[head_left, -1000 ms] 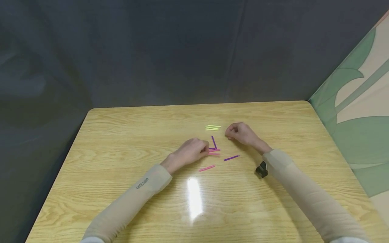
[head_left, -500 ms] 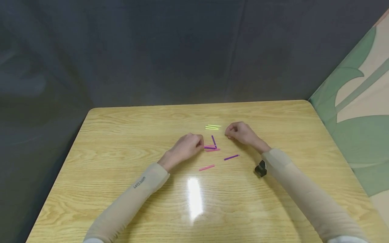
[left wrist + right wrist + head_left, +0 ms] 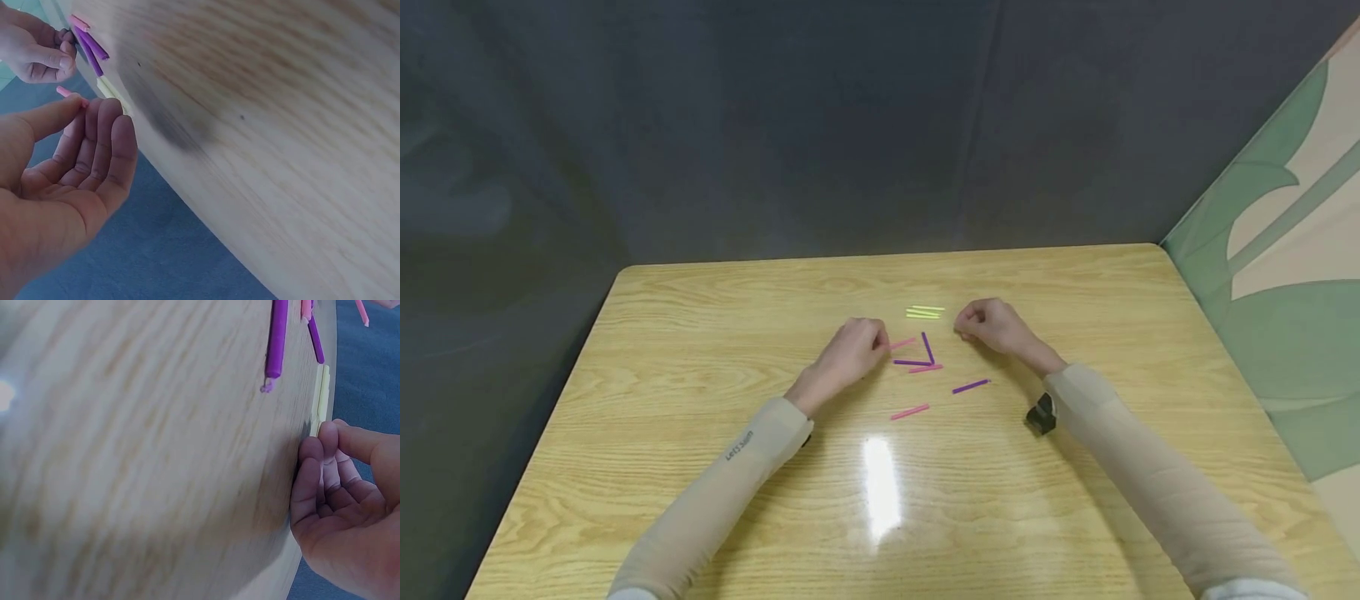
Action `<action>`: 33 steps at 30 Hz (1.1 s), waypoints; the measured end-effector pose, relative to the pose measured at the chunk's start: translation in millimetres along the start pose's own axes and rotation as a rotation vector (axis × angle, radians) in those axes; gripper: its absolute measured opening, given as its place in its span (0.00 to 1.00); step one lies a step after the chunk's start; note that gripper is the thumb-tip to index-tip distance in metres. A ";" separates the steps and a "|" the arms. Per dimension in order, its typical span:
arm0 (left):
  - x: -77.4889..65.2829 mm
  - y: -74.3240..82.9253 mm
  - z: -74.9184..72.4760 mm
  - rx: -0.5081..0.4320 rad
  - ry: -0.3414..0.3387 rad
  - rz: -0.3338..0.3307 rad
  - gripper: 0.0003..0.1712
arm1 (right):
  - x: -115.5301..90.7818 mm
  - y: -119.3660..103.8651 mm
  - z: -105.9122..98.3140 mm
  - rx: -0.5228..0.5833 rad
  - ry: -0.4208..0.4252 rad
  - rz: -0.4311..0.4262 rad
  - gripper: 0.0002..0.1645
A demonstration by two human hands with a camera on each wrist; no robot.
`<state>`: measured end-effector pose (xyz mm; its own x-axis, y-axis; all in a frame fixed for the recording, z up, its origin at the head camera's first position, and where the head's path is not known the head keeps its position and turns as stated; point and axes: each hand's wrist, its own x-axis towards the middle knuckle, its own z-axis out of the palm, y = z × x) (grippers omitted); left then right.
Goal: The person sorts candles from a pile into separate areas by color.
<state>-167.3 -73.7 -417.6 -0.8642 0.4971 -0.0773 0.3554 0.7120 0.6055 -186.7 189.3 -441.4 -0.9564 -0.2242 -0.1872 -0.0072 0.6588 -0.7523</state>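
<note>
Between thumb and fingertips my left hand [image 3: 848, 352] pinches one end of a thin pink candle [image 3: 904, 343], whose free end points right. Just right of it, two purple candles, one slanting [image 3: 928, 347] and one lying crosswise [image 3: 912, 362], meet at a corner. A second pink candle [image 3: 926, 369] lies against that corner. My right hand [image 3: 997, 325] stays at the table right of the yellow candles [image 3: 925, 313], fingers loosely curled, thumb near the index finger. Nothing shows in its fingers in the right wrist view, where the yellow candles [image 3: 323, 394] lie just beyond the fingertips.
Nearer to me lie another purple candle [image 3: 972, 387] with a wick at its right end and another pink candle [image 3: 910, 412]. The wooden table [image 3: 700, 325] ends at a dark curtain [image 3: 850, 133]. A patterned green and beige cloth [image 3: 1300, 275] hangs at the right.
My left hand has moved away from me and to the left, drawing the pink candle from beside the purple corner. The crosswise purple candle shows more fully. The right hand has hardly moved.
</note>
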 end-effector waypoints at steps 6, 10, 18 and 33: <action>-2.4 -4.6 -0.3 -0.023 0.017 -0.044 0.02 | 2.5 0.0 1.0 -0.002 0.001 -0.005 0.07; -4.1 -7.3 -0.3 -0.035 0.039 -0.090 0.03 | 3.1 0.6 2.3 -0.007 -0.009 -0.003 0.08; -2.8 -7.4 -6.1 -0.038 0.057 -0.131 0.05 | 2.3 0.9 0.6 -0.009 -0.005 0.007 0.08; -5.2 -15.0 -15.8 -0.053 0.037 -0.241 0.13 | 3.6 1.0 -0.1 0.009 -0.027 -0.006 0.08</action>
<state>-173.8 -94.8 -413.8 -0.9347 0.2965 -0.1959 0.1188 0.7803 0.6141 -190.2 189.2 -442.7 -0.9481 -0.2477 -0.1996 -0.0104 0.6512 -0.7588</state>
